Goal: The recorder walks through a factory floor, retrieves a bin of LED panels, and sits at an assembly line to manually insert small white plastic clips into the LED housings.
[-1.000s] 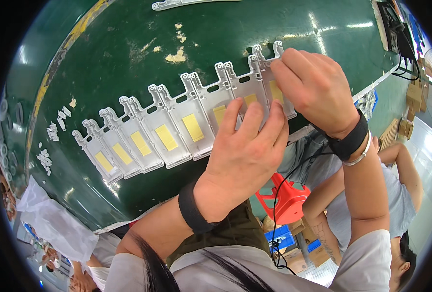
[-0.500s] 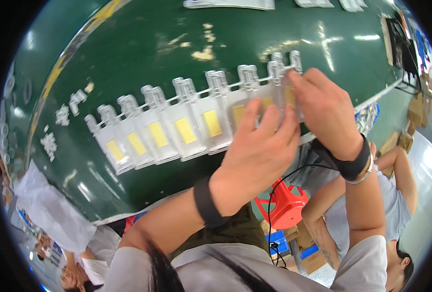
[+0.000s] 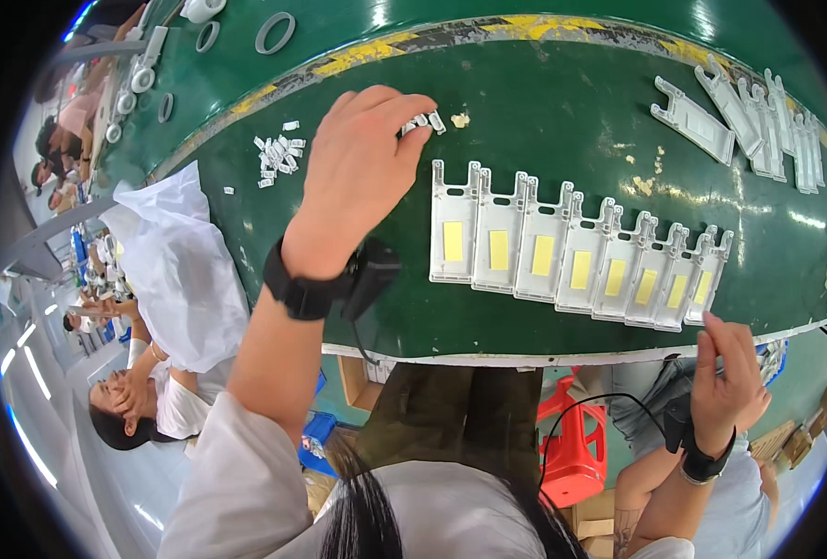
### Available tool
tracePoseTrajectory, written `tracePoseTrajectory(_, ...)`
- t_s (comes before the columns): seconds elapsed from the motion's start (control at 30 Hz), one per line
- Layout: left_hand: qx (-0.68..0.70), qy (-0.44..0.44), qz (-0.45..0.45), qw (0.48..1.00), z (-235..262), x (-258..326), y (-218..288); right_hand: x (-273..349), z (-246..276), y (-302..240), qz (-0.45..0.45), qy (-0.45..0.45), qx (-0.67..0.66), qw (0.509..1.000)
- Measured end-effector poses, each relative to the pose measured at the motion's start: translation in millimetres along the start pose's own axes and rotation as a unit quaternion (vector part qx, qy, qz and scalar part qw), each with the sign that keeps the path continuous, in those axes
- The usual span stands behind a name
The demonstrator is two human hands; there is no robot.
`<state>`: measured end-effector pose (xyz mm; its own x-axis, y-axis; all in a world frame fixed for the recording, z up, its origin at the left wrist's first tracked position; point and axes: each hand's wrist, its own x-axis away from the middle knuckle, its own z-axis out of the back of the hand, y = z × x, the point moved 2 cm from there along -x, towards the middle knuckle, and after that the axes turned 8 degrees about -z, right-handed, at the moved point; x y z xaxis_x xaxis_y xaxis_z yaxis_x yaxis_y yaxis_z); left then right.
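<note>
Small white clips [image 3: 423, 121] mostly hidden by left hand [image 3: 362, 172] fingers (count unclear), far parts [image 3: 777, 126] rim-distorted

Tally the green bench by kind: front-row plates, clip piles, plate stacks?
White plates with yellow pads, front row: 8
Pile of small white clips: 1
Overlapped plate stack, far right: 1
Clips pinched by the left hand: uncounted
Total: 10

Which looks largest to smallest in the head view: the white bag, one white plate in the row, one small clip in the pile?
1. White bag.
2. Plate.
3. Clip, tiny; it lies farther from the camera, but the gap is plain.
</note>
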<state>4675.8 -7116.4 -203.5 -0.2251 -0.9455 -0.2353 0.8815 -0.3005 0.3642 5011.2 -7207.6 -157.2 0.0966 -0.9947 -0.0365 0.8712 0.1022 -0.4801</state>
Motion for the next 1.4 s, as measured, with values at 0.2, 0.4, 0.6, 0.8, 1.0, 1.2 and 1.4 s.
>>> tracePoseTrajectory(0.2, -0.054, -0.118, -0.019, 0.991, -10.8, -16.5, -14.6, -3.9, -8.3, -20.9, 0.029, -0.016, -0.024, 0.999)
tracePoseTrajectory(0.4, 0.233, 0.009, 0.013, 0.972, 1.6, -18.9, 19.4, -1.0, -9.0, -42.3, 0.008, 0.022, -0.065, 0.998)
tracePoseTrajectory(0.6, 0.656, -0.098, 0.309, 0.681, -24.2, 22.8, 117.1, -17.2, -58.2, -54.0, 0.149, 0.124, -0.152, 0.969)
tracePoseTrajectory(0.8, 0.710, -0.102, 0.352, 0.601, -56.8, 30.0, 145.6, -13.9, -57.4, -30.9, 0.166, 0.178, -0.038, 0.969)
tracePoseTrajectory(1.0, 0.403, -0.067, -0.024, 0.913, -75.6, 21.6, 167.6, -33.8, -43.5, 17.8, 0.002, 0.158, 0.051, 0.986)
tracePoseTrajectory(1.2, 0.104, -0.064, -0.257, 0.959, -100.1, 33.6, 176.8, -57.1, -61.0, 39.1, 0.066, 0.141, 0.079, 0.985)
tracePoseTrajectory(1.4, 0.091, -0.079, -0.277, 0.953, -107.1, 35.8, 174.0, -62.3, -67.3, 43.8, 0.100, 0.131, 0.117, 0.979)
